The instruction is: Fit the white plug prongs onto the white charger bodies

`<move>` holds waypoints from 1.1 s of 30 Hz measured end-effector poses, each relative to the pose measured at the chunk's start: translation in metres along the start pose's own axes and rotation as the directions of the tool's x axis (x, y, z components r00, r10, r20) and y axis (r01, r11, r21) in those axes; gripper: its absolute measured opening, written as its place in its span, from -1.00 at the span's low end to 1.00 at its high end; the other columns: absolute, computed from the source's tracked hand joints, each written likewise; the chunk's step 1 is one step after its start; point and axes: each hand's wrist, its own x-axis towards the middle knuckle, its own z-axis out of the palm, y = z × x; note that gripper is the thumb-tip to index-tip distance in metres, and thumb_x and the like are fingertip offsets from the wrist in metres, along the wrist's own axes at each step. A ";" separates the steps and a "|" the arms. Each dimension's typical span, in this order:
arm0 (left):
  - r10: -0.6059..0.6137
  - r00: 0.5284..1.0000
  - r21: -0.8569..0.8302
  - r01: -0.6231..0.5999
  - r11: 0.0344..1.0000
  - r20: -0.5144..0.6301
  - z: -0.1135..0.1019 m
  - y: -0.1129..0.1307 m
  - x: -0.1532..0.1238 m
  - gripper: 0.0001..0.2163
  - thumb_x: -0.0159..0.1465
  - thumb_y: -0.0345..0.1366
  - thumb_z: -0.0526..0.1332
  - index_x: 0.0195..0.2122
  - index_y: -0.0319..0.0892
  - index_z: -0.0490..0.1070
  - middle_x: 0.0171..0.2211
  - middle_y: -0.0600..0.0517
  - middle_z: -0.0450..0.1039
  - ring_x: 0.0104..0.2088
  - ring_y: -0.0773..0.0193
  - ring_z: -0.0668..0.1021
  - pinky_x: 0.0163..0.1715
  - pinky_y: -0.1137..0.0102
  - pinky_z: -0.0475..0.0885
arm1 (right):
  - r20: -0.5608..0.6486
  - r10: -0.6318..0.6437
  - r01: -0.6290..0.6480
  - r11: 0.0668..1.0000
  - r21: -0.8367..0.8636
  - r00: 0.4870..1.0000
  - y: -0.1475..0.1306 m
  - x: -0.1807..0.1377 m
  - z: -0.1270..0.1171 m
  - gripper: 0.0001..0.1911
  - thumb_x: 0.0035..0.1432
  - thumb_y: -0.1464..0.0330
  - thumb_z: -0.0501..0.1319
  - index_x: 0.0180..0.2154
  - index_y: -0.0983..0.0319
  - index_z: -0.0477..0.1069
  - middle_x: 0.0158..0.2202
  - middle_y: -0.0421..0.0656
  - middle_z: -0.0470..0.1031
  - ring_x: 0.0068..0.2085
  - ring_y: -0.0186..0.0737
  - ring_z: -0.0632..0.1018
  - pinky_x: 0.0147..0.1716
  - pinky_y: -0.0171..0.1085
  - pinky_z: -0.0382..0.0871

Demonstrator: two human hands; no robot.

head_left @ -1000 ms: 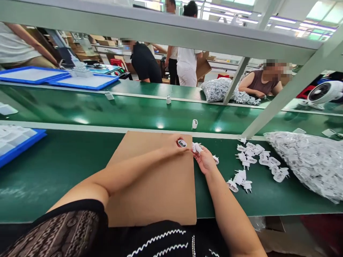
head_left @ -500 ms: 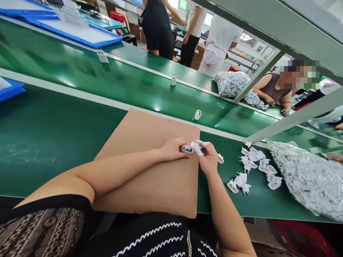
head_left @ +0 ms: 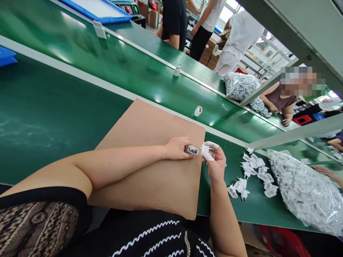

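Over the right part of a brown cardboard sheet (head_left: 150,178), my left hand (head_left: 179,147) grips a white charger housing (head_left: 193,150). Its open end faces me, and parts show inside. Just to the right, my right hand (head_left: 216,160) pinches a white plug cap (head_left: 207,152) with metal pins. A small gap separates the cap from the housing. White wrapping covers a fingertip of my right hand. Several loose plug caps (head_left: 252,166) lie on the green bench to the right of that hand.
A clear bag of white parts (head_left: 308,189) lies at the right. On the green belt (head_left: 150,85) beyond the cardboard stand white chargers (head_left: 198,111). A metal post (head_left: 294,137) slants across the right. Co-workers are behind the belt, one seated by another bag (head_left: 239,85).
My right hand has turned the plug cap and drawn it slightly away from the housing. The left hand still holds the housing. The camera view has tilted a little.
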 end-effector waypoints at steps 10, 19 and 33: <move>-0.015 1.000 0.016 0.015 1.000 0.014 -0.002 0.006 -0.001 -0.79 0.14 -0.10 0.40 -0.30 -0.10 0.59 -0.29 0.07 0.47 -0.36 0.27 0.50 -0.38 0.38 0.30 | -0.075 -0.141 0.137 0.989 -0.053 0.987 -0.003 -0.003 0.011 -0.78 0.08 0.18 0.47 -0.30 0.17 0.59 -0.20 -0.16 0.46 -0.45 -0.36 0.52 -0.58 -0.31 0.42; -0.114 0.992 -0.130 0.119 0.984 0.044 -0.011 0.010 0.000 -0.70 0.04 -0.10 0.41 -0.24 -0.11 0.57 -0.26 0.08 0.49 -0.33 0.28 0.52 -0.36 0.41 0.36 | 0.054 -0.222 0.227 0.966 -0.121 0.974 0.007 -0.002 0.001 -0.74 0.11 0.28 0.46 -0.13 0.12 0.62 -0.15 -0.13 0.55 -0.15 -0.12 0.65 -0.08 -0.07 0.62; -0.071 0.994 -0.150 0.083 0.985 0.086 -0.014 0.010 0.002 -0.76 0.04 -0.10 0.44 -0.38 -0.14 0.59 -0.24 0.07 0.48 -0.36 0.32 0.49 -0.36 0.41 0.33 | 0.306 -0.426 0.506 0.515 -0.692 0.851 -0.003 0.000 0.008 -0.80 0.22 0.49 0.18 -0.18 0.18 0.54 -0.27 -0.11 0.44 -0.19 -0.11 0.48 -0.22 -0.16 0.43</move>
